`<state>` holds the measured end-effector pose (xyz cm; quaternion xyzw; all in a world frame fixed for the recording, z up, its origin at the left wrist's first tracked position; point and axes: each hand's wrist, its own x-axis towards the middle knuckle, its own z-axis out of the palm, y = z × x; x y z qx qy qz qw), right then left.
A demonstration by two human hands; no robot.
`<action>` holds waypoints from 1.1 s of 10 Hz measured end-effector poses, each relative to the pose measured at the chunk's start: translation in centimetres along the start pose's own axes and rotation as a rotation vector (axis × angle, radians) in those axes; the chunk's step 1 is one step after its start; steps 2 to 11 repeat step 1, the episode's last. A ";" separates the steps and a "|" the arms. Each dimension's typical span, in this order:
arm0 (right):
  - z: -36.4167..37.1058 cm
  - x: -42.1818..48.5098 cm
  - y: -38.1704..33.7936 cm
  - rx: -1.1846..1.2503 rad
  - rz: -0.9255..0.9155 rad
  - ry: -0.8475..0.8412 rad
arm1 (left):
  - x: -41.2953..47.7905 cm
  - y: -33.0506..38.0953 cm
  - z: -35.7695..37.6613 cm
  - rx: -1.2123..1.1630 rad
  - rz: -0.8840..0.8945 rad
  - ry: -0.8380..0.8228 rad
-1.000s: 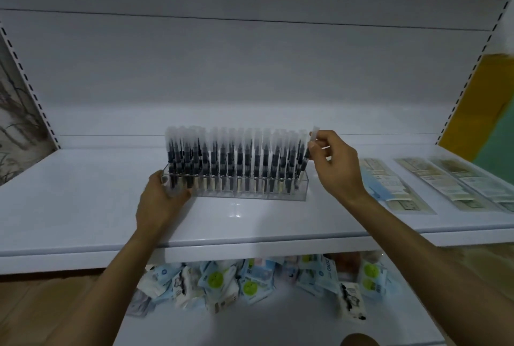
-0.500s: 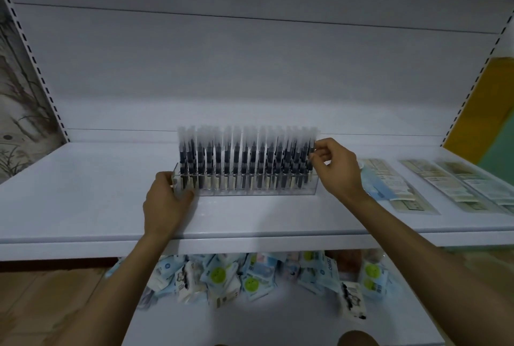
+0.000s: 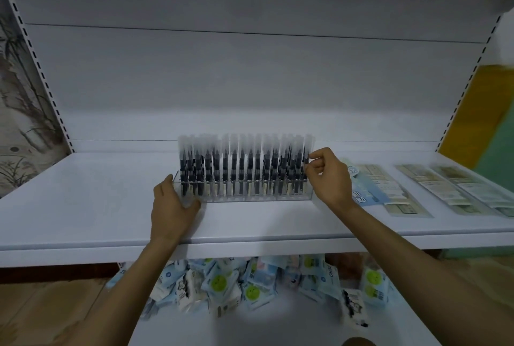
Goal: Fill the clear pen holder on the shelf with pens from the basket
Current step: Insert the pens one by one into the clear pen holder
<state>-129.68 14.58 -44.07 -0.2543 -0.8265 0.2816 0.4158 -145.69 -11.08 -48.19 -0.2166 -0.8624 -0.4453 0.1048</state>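
Clear acrylic, and it's packed: the pen holder [image 3: 250,197] sits mid-way along the white shelf [image 3: 83,206], its rows of black pens [image 3: 244,167] upright under frosted caps. At its left end the left hand [image 3: 172,206] grips the corner, steadying it. Over at the right end, the last pen [image 3: 307,148] was tilted and riding high a second ago. Now it stands down in its slot, the right hand [image 3: 328,178] pinching its barrel between thumb and forefinger. Every visible slot looks taken — the filling seems all but done.

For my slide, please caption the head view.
Left hand grips the clear pen holder; right hand pinches the rightmost pen.
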 end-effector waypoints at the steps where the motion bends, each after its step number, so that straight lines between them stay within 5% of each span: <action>1: -0.8 -0.2 -0.7 0.035 0.040 0.027 | -0.7 1.1 -0.4 0.040 0.162 0.160; 11: -0.8 -0.2 -0.7 0.035 0.040 0.027 | -0.7 1.1 -0.4 0.040 0.162 0.160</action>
